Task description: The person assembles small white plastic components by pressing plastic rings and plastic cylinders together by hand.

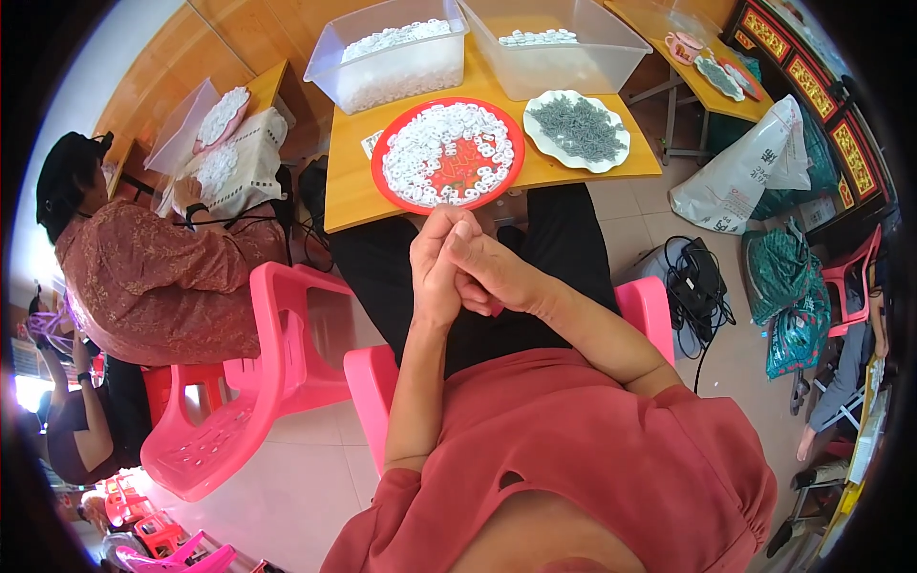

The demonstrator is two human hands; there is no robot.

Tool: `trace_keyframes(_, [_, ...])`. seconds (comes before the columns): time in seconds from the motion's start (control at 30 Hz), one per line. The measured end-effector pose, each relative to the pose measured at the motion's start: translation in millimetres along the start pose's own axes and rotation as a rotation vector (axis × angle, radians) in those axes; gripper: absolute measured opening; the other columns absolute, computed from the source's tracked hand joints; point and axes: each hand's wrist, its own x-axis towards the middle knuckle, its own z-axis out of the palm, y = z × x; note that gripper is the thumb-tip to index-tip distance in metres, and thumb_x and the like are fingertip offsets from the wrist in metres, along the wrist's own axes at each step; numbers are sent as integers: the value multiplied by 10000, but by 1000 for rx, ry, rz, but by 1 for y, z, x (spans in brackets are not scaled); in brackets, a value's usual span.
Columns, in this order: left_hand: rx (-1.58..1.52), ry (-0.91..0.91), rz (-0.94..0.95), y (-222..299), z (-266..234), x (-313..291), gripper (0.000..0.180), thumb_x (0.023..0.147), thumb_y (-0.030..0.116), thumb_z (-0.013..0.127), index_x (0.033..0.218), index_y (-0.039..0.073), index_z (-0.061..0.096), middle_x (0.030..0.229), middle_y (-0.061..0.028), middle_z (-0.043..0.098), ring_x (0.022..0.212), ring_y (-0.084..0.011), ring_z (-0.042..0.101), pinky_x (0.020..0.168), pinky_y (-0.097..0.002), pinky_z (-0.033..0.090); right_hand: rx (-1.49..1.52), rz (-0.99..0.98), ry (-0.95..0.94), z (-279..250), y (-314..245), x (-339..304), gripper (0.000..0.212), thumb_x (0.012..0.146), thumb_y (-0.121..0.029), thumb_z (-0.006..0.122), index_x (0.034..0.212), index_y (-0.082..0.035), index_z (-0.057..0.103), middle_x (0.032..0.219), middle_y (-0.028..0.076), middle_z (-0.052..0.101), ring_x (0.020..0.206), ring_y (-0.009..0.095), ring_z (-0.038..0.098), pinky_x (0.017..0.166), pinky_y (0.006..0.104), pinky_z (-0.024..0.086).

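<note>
My left hand (434, 265) and my right hand (499, 269) are pressed together over my lap, just short of the table's near edge. Both are closed, fingers curled, with the right thumb lying across toward the left hand. Whatever is between them, if anything, is hidden. Right beyond the hands, a round red tray (380, 160) holds many small white plastic pieces (430, 129), with part of its patterned bottom showing. To its right, a white scalloped plate (616, 158) carries a heap of small grey pieces (576, 129).
Two clear plastic bins, a left one (325, 69) and a right one (611, 53), stand at the back of the yellow table (349, 205), with white pieces inside. A person (162, 267) works at the left. Around me are a pink chair (272, 382), a white sack (731, 181) and black cables (695, 277).
</note>
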Motion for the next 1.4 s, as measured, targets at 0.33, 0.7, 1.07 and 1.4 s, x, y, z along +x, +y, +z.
trace_keyframes(0.33, [-203, -78, -238, 3, 5, 1, 304, 997, 319, 610, 1070, 24, 596, 906, -36, 577, 808, -108, 540, 731, -255, 455, -64, 66, 27, -3, -5, -2, 795, 1062, -690, 383, 521, -111, 442, 475, 12, 434, 396, 115, 443, 382, 244, 329])
trace_keyframes(0.7, [-410, -60, -199, -13, 4, 4, 154, 971, 195, 629, 995, 67, 547, 942, -22, 541, 825, -104, 502, 722, -245, 421, 38, 145, -10, 3, -8, 2, 854, 1025, -747, 402, 478, -95, 473, 445, 34, 460, 356, 123, 440, 349, 243, 285])
trace_keyframes(1.07, [439, -65, -49, 4, -17, 14, 221, 1021, 241, 624, 1032, 21, 605, 846, -11, 648, 748, -89, 570, 664, -269, 463, 122, 284, 63, -4, 0, 8, 852, 998, -799, 369, 531, -100, 505, 469, 48, 478, 360, 139, 453, 347, 244, 280])
trace_keyframes(1.4, [36, 321, -190, -11, -9, 15, 154, 1007, 193, 729, 955, 87, 630, 606, 124, 447, 509, 9, 335, 487, -209, 229, -726, -101, 449, -129, -3, 87, 417, 944, -408, 719, 832, -10, 777, 696, 129, 720, 626, 203, 697, 619, 353, 550])
